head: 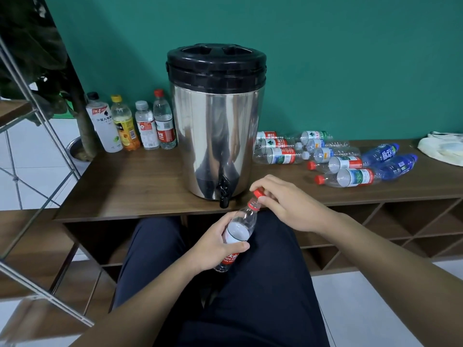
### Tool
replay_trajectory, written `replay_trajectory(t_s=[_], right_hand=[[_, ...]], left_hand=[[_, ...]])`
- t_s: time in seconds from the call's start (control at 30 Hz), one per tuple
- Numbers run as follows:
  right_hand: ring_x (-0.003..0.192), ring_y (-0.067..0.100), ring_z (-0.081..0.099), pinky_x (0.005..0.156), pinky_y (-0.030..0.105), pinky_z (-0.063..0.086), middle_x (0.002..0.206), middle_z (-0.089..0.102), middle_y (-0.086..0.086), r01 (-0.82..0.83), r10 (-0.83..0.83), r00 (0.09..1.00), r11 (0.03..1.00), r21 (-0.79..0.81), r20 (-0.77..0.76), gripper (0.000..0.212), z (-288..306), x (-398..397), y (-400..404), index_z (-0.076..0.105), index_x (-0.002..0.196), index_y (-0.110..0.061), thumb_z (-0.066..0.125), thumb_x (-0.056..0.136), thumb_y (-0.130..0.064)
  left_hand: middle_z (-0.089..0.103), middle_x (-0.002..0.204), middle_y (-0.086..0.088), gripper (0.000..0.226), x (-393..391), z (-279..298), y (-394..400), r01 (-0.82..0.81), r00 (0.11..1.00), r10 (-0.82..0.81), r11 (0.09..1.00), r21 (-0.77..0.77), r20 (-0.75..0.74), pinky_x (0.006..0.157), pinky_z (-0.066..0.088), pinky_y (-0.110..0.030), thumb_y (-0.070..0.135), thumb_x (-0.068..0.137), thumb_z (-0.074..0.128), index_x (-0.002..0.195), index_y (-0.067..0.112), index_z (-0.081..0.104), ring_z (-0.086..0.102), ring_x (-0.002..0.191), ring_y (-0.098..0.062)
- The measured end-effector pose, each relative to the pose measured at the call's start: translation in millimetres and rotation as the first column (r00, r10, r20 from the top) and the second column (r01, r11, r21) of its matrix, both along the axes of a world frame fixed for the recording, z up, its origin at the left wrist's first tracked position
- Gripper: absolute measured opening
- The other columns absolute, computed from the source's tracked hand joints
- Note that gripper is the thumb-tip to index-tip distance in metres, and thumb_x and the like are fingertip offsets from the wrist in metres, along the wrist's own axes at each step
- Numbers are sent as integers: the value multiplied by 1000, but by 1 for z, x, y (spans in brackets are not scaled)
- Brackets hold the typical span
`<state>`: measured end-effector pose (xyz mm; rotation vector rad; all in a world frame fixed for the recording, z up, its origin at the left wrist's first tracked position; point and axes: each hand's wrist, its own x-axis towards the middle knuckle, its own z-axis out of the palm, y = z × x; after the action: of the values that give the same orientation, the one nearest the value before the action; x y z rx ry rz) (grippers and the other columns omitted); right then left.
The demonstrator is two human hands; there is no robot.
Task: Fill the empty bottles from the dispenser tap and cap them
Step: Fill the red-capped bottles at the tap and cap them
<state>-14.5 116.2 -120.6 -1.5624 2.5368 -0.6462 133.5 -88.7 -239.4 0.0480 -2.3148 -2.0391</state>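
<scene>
- Counter (130, 186): wooden top, just beyond both hands; its front edge runs directly past the fingertips.
- Dispenser (216, 136): steel drum with black lid, upright on the counter ahead of the hands.
- Tap (223, 194): black, low on the dispenser front, overhanging the counter edge, just ahead and slightly left of the right hand.
- Empty bottles (345, 169): a loose heap lying on their sides on the counter, beyond and to the right of the right hand; some clear with red caps, two blue.
- Standing bottles (140, 126): four upright, capped, in a row beyond and left of the left hand, beside the dispenser.
- Held bottle (241, 226): clear, red label, tilted with neck toward the dispenser, over the lap; looks empty.
- Left hand (218, 244): fingers and thumb wrapped round the held bottle's label area.
- Right hand (283, 204): fingertips pinching the red cap (258, 193), which is tilted just above the bottle's mouth; whether it touches the neck, cannot tell.
</scene>
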Motion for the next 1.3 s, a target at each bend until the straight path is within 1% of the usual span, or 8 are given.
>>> replay_trajectory(t_s=[0.23, 0.47, 0.63, 0.73, 0.83, 1.0, 1.13, 1.3], right_hand=[[101, 24, 68, 93, 46, 59, 114, 68, -1, 390, -391, 920, 920, -30, -30, 22, -55, -27, -44, 69, 125, -18, 76, 104, -24], [106, 34, 69, 94, 45, 59, 124, 68, 9, 484, -484, 874, 875, -20, -39, 19, -86, -46, -50, 75, 121, -13, 78, 102, -15], [112, 29, 70, 101, 44, 58, 129, 68, 8, 525, -524, 851, 850, -36, 32, 30, -86, -48, -46, 76, 130, -9, 80, 101, -15], [102, 24, 71, 98, 44, 60, 122, 72, 4, 571, -571, 820, 807, -147, 51, 18, -76, -33, -47, 79, 122, -13, 74, 105, -13], [90, 15, 71, 85, 39, 59, 97, 77, -10, 562, -546, 826, 775, -290, 140, 17, -56, -6, -59, 78, 101, -25, 64, 110, -23], [68, 13, 60, 70, 39, 47, 65, 62, -5, 420, -346, 907, 792, -442, 241, 46, -12, 43, -89, 60, 73, -28, 54, 115, -46], [65, 14, 58, 65, 39, 48, 60, 58, -8, 346, -291, 937, 855, -386, 194, 49, -3, 51, -103, 62, 71, -28, 54, 112, -54], [65, 35, 55, 62, 48, 46, 62, 53, 3, 288, -295, 955, 915, -282, 19, 47, -9, 38, -108, 50, 75, -17, 48, 117, -39]], left_hand=[[70, 116, 13, 59, 0, -41, -18, -47, 997, 52, 995, -83, 61, 98, 53, -24, 14, 95, 87, 141, 36, 58, 66, 103, -5], [70, 116, 13, 59, -2, -65, -23, -97, 988, 111, 986, -133, 107, 94, 53, -21, 21, 94, 86, 140, 39, 53, 65, 95, -1], [68, 113, 7, 58, -4, -71, -26, -140, 978, 159, 980, -142, 133, 90, 54, -24, 19, 94, 86, 136, 36, 50, 61, 84, -2], [68, 111, 8, 58, -4, -73, -25, -162, 975, 180, 977, -138, 129, 89, 55, -25, 17, 95, 87, 136, 34, 49, 62, 82, -2], [67, 110, 7, 57, -4, -74, -25, -201, 969, 217, 970, -137, 119, 85, 55, -23, 14, 95, 86, 133, 31, 49, 61, 76, -1], [69, 112, 7, 60, -3, -72, -29, -243, 965, 251, 965, -102, 78, 93, 57, -30, 18, 92, 88, 133, 36, 49, 66, 88, -6], [71, 118, 1, 59, -4, -70, -29, -247, 967, 251, 965, -86, 44, 97, 57, -28, 17, 90, 90, 134, 32, 54, 68, 100, -9], [72, 119, 1, 59, -4, -67, -27, -247, 968, 250, 967, -64, 32, 96, 54, -21, 12, 90, 91, 136, 28, 58, 69, 104, -7]])
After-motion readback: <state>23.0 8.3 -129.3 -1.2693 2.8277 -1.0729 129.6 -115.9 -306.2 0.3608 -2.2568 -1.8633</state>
